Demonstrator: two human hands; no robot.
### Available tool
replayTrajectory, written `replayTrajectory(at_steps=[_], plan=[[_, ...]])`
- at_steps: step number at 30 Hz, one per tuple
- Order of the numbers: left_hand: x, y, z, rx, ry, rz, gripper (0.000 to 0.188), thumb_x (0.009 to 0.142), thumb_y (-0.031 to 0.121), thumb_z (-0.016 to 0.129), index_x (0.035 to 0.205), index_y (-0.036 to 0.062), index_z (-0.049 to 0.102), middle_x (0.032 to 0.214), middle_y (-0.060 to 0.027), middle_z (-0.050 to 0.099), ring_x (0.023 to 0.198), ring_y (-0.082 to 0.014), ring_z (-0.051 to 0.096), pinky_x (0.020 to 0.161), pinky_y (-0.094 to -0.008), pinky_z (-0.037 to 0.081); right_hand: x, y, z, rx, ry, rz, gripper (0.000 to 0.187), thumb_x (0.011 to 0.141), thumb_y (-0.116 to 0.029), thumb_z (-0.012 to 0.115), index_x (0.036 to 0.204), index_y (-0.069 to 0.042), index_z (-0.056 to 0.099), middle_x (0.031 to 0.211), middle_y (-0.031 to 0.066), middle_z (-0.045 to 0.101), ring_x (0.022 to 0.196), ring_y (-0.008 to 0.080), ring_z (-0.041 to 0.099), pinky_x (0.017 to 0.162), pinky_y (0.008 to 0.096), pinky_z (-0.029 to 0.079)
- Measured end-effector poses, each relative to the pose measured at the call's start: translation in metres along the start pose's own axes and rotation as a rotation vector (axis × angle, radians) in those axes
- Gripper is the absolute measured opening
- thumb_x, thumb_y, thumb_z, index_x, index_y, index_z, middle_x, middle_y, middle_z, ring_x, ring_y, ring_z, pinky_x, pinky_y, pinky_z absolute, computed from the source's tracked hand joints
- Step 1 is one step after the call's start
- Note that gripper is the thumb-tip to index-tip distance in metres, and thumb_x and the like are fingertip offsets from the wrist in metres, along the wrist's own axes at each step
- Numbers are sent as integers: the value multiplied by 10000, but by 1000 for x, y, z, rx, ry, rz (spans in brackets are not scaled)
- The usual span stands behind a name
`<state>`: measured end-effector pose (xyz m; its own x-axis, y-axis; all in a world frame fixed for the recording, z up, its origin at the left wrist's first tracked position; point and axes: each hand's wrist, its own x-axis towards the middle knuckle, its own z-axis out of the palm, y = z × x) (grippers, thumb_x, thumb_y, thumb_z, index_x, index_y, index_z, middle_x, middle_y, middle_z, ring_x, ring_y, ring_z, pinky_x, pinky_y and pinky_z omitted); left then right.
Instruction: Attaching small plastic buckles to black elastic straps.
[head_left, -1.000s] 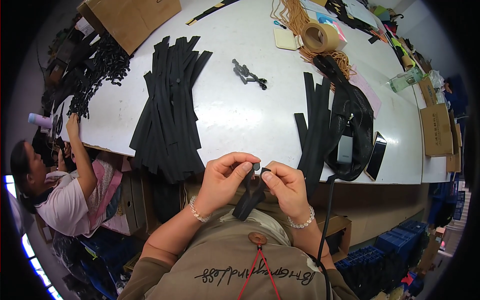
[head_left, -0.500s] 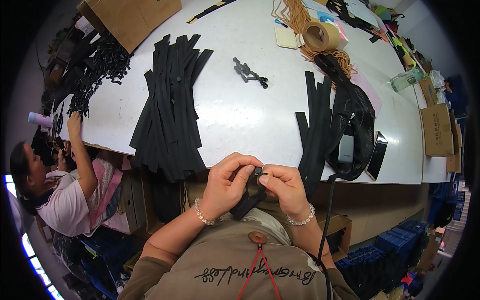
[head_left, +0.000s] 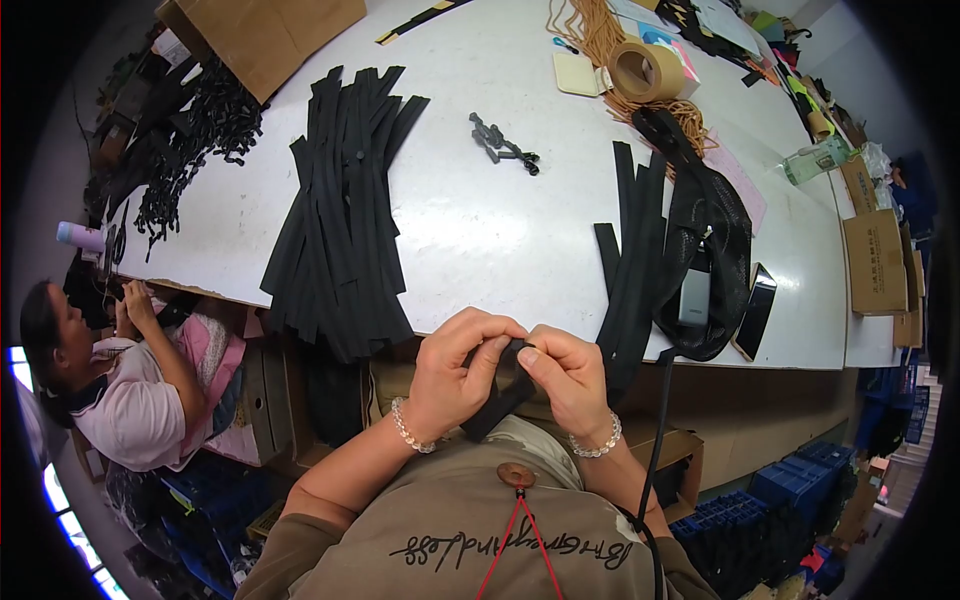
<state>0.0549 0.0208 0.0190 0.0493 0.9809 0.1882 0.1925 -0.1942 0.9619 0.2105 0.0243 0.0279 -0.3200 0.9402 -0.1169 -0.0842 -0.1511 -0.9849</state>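
Note:
My left hand (head_left: 458,372) and my right hand (head_left: 566,377) meet just below the near edge of the white table (head_left: 480,230). Both pinch one black strap (head_left: 497,400) between fingers and thumbs; its lower end hangs toward my chest. A small black part at the strap's top is mostly hidden by my fingertips. On the table to the left lies a pile of black straps (head_left: 340,220). A second bundle of black straps (head_left: 632,265) lies to the right, its ends over the table edge.
A few small black clips (head_left: 503,147) lie mid-table. A tape roll (head_left: 647,70), orange cord (head_left: 600,40), black mesh piece (head_left: 715,230), dark phone (head_left: 755,310), cardboard boxes (head_left: 875,262) and a heap of black buckles (head_left: 195,130) surround them. Another person (head_left: 110,390) works at the lower left.
My hands have stayed by the table edge with the strap; the fingers have shifted slightly around its top end. The person at the left has lowered an arm.

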Motion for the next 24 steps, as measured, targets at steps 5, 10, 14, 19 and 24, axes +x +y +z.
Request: replayTrajectory(at_steps=[5, 10, 14, 19, 24], plan=[[0, -1, 0, -27, 12, -12, 107, 823, -13, 567, 891, 30, 638, 786, -86, 616, 660, -168, 578, 576, -253, 438, 1, 6, 5, -34, 40, -53, 179, 874, -62, 535, 709, -1, 504, 636, -28, 431, 575, 43, 360, 508, 214, 307], [-2, -4, -3, -31, 4, -17, 114, 823, -10, 573, 903, 27, 645, 796, -85, 623, 663, -157, 584, 582, -246, 444, 0, 17, 8, 17, 70, -75, 152, 886, -76, 541, 754, -1, 535, 656, -32, 456, 568, 40, 376, 506, 196, 315], [-5, -2, -5, -60, 18, -36, 155, 836, 1, 577, 970, 25, 652, 809, -75, 625, 690, -113, 581, 613, -223, 456, -2, 15, 1, 18, 60, 29, 116, 887, -87, 561, 816, 4, 568, 707, -21, 513, 568, 31, 432, 507, 178, 354], [-7, 2, -6, -274, -39, -152, 219, 842, -14, 583, 1054, 17, 628, 873, -49, 614, 756, -74, 566, 667, -206, 474, -5, 11, 1, 71, 78, -2, 100, 886, -80, 565, 860, 15, 583, 728, -8, 533, 580, 30, 471, 511, 175, 380], [-6, 2, -8, -596, -100, -335, 284, 822, -33, 614, 1102, -13, 568, 911, -31, 590, 813, -60, 561, 711, -185, 480, -7, 2, 10, 235, 164, 13, 87, 863, -14, 580, 940, 24, 591, 780, -1, 555, 621, 17, 490, 537, 152, 405]])
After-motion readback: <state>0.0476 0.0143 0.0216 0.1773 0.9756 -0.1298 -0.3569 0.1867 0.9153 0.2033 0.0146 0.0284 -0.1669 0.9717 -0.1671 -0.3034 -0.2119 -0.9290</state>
